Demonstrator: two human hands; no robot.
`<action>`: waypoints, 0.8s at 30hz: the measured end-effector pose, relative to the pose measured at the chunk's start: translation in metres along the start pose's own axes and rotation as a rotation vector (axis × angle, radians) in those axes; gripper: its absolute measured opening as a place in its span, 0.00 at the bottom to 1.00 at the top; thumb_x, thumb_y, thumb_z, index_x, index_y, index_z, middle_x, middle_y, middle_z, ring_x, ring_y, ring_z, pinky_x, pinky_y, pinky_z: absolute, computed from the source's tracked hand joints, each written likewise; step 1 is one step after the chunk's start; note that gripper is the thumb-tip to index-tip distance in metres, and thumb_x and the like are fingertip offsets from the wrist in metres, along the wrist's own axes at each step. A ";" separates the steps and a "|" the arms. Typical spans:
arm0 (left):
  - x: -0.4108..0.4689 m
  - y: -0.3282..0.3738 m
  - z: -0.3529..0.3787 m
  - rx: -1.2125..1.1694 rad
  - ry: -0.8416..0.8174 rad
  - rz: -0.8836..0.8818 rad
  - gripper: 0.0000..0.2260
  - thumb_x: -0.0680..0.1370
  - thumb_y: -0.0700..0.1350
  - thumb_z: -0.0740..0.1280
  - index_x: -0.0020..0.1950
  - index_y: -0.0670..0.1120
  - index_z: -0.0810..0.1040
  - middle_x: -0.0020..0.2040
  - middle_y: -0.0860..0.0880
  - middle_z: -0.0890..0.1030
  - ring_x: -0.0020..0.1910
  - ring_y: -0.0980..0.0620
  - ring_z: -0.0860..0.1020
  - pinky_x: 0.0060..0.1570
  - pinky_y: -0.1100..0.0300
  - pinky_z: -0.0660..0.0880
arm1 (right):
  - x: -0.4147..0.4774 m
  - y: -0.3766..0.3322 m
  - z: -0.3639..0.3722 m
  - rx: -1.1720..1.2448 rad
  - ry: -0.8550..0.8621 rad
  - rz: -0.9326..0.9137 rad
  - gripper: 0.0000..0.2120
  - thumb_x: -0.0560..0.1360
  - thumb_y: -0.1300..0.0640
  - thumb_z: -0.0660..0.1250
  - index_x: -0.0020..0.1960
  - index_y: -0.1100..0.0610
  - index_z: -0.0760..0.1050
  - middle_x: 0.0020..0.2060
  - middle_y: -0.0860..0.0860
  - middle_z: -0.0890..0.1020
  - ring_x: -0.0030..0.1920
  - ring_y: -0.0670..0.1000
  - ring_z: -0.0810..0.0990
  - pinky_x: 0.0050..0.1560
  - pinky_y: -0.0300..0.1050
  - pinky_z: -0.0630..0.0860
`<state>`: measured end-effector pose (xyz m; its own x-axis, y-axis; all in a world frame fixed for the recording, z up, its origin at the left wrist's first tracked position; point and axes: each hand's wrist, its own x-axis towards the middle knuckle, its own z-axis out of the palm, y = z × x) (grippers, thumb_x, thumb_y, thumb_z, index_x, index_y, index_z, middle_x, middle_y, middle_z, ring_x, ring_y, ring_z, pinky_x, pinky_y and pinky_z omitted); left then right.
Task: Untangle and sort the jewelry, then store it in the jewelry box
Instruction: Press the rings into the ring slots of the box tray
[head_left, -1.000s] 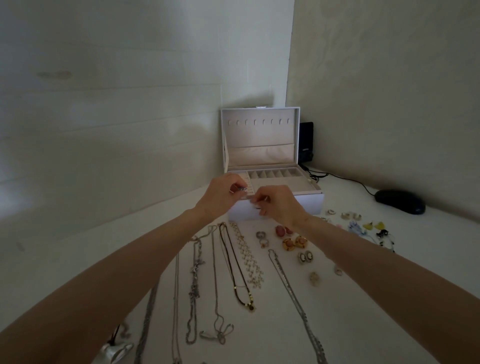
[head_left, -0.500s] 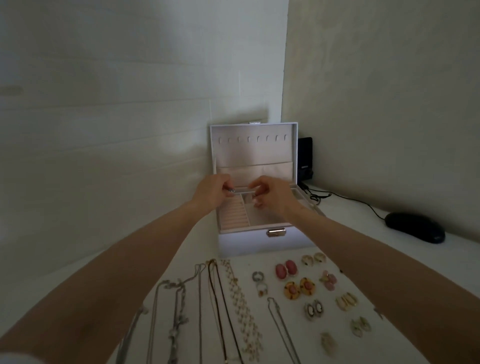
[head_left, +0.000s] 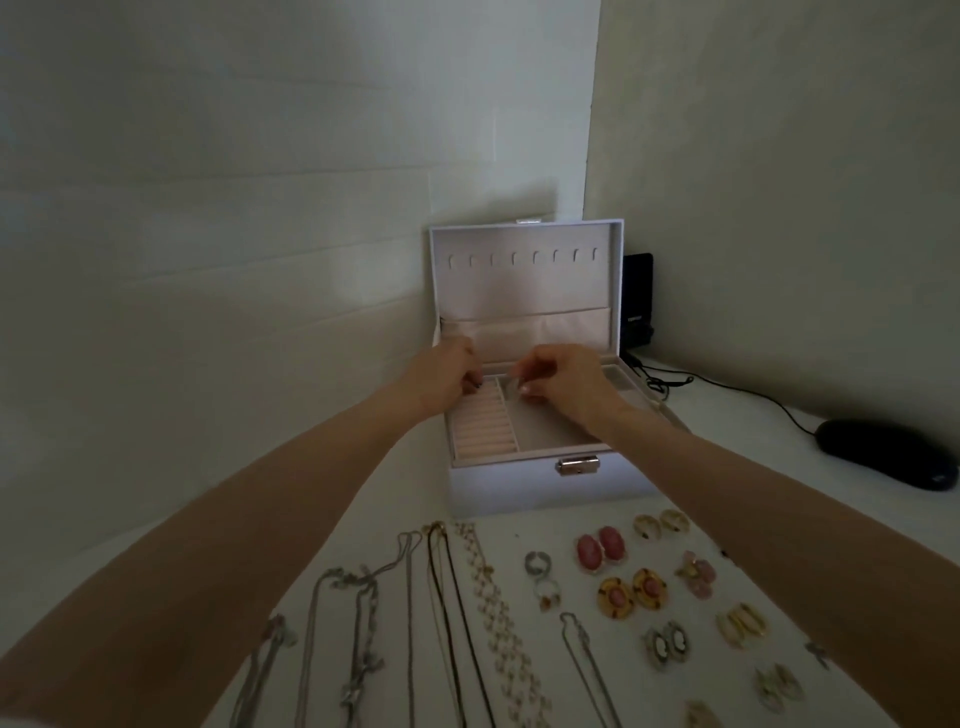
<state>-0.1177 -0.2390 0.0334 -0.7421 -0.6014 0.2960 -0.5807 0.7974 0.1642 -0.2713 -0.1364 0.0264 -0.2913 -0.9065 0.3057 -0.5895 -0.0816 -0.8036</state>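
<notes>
Dim, soft, grainy light with a greenish cast, faint shadows, and wide-angle bending at the edges.

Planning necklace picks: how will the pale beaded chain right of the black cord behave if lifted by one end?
Likely floppy: the beaded chain lies as a long line of small links, so it should drape and swing from one grip. Probably light, given the fine links. It lies close beside the black cord, so dragging may snag it.
</notes>
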 end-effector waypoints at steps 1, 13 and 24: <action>-0.001 0.000 -0.001 0.021 -0.014 0.016 0.09 0.74 0.30 0.65 0.51 0.37 0.82 0.53 0.39 0.76 0.52 0.43 0.76 0.47 0.63 0.68 | 0.000 -0.002 0.001 -0.014 0.001 -0.009 0.11 0.69 0.73 0.69 0.44 0.59 0.81 0.40 0.53 0.81 0.41 0.47 0.78 0.42 0.30 0.74; -0.026 0.006 -0.005 0.137 0.231 -0.204 0.06 0.76 0.47 0.67 0.52 0.51 0.80 0.53 0.51 0.81 0.57 0.47 0.72 0.54 0.55 0.62 | 0.017 -0.022 0.032 -0.273 -0.011 -0.172 0.07 0.70 0.71 0.66 0.46 0.65 0.80 0.44 0.59 0.83 0.48 0.55 0.80 0.49 0.40 0.73; -0.031 0.011 0.002 0.129 0.210 -0.235 0.11 0.79 0.50 0.62 0.58 0.55 0.81 0.54 0.46 0.78 0.58 0.44 0.70 0.52 0.54 0.64 | 0.019 -0.025 0.037 -0.389 -0.068 -0.225 0.10 0.71 0.71 0.65 0.49 0.66 0.82 0.48 0.62 0.83 0.51 0.58 0.80 0.55 0.43 0.72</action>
<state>-0.1021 -0.2119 0.0240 -0.5053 -0.7340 0.4538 -0.7755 0.6169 0.1342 -0.2343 -0.1671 0.0336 -0.0809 -0.9102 0.4063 -0.8757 -0.1298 -0.4651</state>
